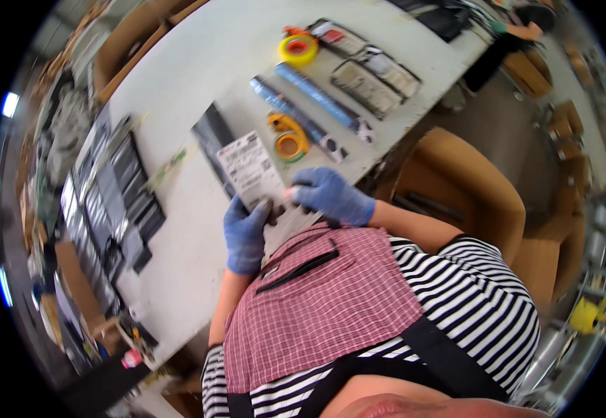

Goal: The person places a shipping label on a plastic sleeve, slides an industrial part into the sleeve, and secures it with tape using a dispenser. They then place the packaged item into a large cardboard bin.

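Both blue-gloved hands held a flat packet with a white printed label just above the tabletop: left hand fingers grasped its lower edge, right hand fingers pinched the side. The work looked midway; dark packets lay stacked left, blue tubes and tape rolls untouched.

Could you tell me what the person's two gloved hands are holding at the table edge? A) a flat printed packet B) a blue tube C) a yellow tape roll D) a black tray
A: the left hand and the right hand, both in blue gloves, grip a flat printed packet, while the yellow tape roll and the blue tubes lie untouched farther up the table.
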The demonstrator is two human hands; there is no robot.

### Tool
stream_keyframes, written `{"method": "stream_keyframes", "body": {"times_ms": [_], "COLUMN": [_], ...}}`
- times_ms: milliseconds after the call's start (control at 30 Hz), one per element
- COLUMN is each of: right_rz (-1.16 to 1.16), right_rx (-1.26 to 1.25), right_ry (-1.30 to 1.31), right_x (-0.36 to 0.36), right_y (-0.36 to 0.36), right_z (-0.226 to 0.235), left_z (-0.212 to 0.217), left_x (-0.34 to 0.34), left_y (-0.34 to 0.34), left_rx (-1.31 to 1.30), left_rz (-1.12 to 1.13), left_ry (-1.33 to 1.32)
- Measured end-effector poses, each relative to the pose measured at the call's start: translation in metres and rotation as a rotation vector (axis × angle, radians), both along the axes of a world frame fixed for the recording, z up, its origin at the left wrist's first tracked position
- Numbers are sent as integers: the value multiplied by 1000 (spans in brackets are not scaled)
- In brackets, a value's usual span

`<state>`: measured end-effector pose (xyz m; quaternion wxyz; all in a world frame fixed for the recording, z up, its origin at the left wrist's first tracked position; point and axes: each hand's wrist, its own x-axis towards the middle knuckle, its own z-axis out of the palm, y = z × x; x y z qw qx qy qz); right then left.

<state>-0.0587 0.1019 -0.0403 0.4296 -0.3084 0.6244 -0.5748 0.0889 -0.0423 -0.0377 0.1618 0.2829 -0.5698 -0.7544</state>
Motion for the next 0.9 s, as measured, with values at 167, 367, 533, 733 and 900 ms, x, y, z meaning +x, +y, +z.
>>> {"method": "stream_keyframes", "body": {"times_ms": [167, 367, 533, 733, 900], "right_rz": [-32, -21, -26, -38, -63], "right_rx": [-16, -15, -32, -43, -64], "right_ry": [-161, -195, -197, -185, -123], "right_x": [13, 28, 30, 33, 35], "right_y": [-3, -13, -14, -16, -21], "right_z": [8, 6, 6, 0, -3], "left_z": [-2, 2, -3, 2, 1], "left_x": [15, 25, 28, 12, 22], "left_y": [-11, -13, -17, -10, -20], "left_rx": [48, 61, 57, -140, -299], "left_rz": [92, 94, 65, 243, -235], "left_ry": [77, 77, 85, 117, 43]}}
